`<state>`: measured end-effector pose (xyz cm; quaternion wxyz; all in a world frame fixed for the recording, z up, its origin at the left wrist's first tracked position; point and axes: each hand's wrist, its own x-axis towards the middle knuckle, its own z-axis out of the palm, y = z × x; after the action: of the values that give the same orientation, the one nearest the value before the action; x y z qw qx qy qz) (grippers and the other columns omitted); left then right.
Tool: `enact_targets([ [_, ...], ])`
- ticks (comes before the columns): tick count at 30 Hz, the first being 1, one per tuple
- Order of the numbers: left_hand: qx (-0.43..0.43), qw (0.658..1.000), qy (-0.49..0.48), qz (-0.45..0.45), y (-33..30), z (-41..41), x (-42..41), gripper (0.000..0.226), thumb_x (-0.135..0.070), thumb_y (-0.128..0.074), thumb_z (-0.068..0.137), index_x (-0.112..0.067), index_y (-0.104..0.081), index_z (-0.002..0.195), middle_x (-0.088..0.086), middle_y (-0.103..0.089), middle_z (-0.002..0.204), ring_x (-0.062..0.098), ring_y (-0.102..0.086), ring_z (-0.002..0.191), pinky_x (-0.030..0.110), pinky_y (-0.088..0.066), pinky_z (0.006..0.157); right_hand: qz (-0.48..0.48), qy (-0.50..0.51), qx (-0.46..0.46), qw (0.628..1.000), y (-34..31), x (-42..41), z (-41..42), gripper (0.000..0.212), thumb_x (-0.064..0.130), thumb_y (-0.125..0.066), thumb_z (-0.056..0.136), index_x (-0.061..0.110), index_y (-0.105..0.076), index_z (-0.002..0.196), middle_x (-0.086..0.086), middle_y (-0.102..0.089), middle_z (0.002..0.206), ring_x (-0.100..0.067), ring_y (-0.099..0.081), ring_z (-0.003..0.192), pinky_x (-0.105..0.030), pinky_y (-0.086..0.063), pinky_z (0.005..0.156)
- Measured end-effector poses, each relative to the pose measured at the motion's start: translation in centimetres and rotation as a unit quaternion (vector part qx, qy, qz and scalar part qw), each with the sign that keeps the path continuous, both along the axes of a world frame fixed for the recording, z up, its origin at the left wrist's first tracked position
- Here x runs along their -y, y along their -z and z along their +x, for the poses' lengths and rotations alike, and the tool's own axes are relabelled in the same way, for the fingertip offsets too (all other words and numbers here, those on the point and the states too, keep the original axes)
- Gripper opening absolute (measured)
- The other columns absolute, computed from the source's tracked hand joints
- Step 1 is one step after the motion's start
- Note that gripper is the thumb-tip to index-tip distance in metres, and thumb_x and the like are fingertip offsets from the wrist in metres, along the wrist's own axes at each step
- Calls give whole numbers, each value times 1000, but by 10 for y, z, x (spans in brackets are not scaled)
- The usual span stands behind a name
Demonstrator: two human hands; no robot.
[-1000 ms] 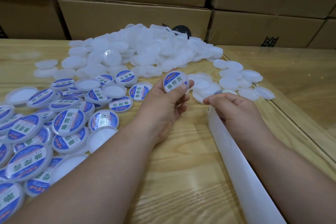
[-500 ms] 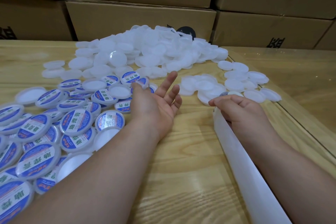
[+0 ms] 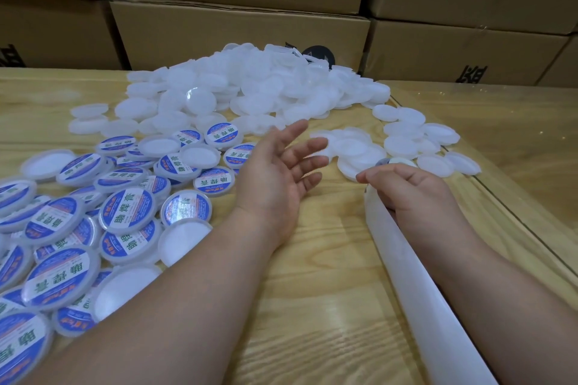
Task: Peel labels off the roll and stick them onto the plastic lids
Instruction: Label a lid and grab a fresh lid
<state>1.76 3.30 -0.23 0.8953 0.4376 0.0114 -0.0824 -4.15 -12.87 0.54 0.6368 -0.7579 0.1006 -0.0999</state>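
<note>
Since the frame a second back, the left hand (image 3: 275,178) has let go of the labelled lid it held up and now reaches forward with nothing in it, fingers (image 3: 308,145) straight and spread, palm turned toward the right. Half a second ago those fingers were still beside the labelled lids (image 3: 126,212); now they point at the small cluster of blank lids (image 3: 356,150) just beyond them. That cluster is the landmark: the fingertips sit just to its left, nearly touching its nearest lid, while the right hand (image 3: 406,191) lies just on its near side. The right hand's fingers curl over the end of the label strip (image 3: 416,284), seemingly pinching a label, though I cannot tell for sure. The strip's long axis runs from the cluster back toward the person's right. The left hand is nearer the blank lids, so the next pick is probably its own.
</note>
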Motion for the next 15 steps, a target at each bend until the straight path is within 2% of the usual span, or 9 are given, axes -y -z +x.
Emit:
enact_targets([
  [2, 79, 985, -11, 152, 1, -8, 10, 24, -24, -47, 104, -26, -70, 111, -1, -78, 93, 12, -69, 85, 27, -49, 74, 0, -2, 5, 1000, 0, 0, 0, 17, 24, -66, 94, 19, -80, 87, 27, -50, 49, 7, -54, 52, -19, -37, 63],
  [5, 206, 920, -8, 333, 9, -16, 18, 33, -9, -49, 100, -33, -68, 115, -11, -74, 108, 0, -63, 102, 16, -46, 84, 4, -10, 17, 1000, 1, 1, 1, 17, 23, -65, 95, 18, -80, 88, 26, -51, 49, 8, -54, 53, -8, -39, 55],
  [6, 246, 882, -4, 402, 11, -18, 19, 38, -9, -49, 98, -34, -65, 121, -14, -69, 118, 0, -59, 111, 15, -44, 91, 8, -12, 22, 1000, 1, 1, 1, 17, 22, -65, 95, 18, -80, 87, 26, -51, 48, 8, -54, 52, -5, -39, 52],
  [8, 310, 785, 25, 536, 16, -18, 18, 53, -9, -49, 94, -36, -53, 140, -15, -55, 140, 5, -41, 132, 21, -33, 110, 16, -17, 28, 999, 2, 2, 1, 17, 18, -66, 95, 17, -80, 86, 25, -51, 48, 8, -54, 51, -3, -37, 49],
  [10, 327, 718, 79, 609, 17, -19, 18, 66, -12, -47, 92, -40, -36, 151, -19, -40, 155, 9, -19, 147, 27, -18, 121, 28, -25, 31, 999, 1, 1, 1, 18, 13, -64, 95, 14, -78, 84, 24, -53, 48, 8, -55, 49, -3, -37, 48],
  [12, 330, 675, 123, 648, 17, -19, 18, 69, -16, -44, 93, -44, -27, 154, -22, -32, 159, 11, -8, 153, 34, -11, 125, 44, -34, 32, 998, 1, 0, 0, 21, 9, -62, 96, 13, -77, 81, 22, -56, 49, 7, -56, 48, -4, -39, 47],
  [14, 334, 647, 138, 671, 18, -19, 19, 67, -19, -42, 93, -41, -25, 155, -19, -31, 161, 16, -5, 154, 38, -10, 126, 51, -37, 33, 997, 0, -1, -1, 25, 7, -62, 96, 14, -77, 78, 21, -58, 50, 6, -57, 47, -5, -40, 46],
  [15, 333, 647, 136, 673, 18, -19, 19, 67, -19, -42, 94, -40, -26, 155, -19, -31, 161, 17, -7, 154, 38, -10, 125, 51, -37, 33, 997, 0, -1, -1, 26, 7, -61, 96, 14, -78, 78, 20, -58, 50, 6, -57, 47, -5, -40, 46],
])
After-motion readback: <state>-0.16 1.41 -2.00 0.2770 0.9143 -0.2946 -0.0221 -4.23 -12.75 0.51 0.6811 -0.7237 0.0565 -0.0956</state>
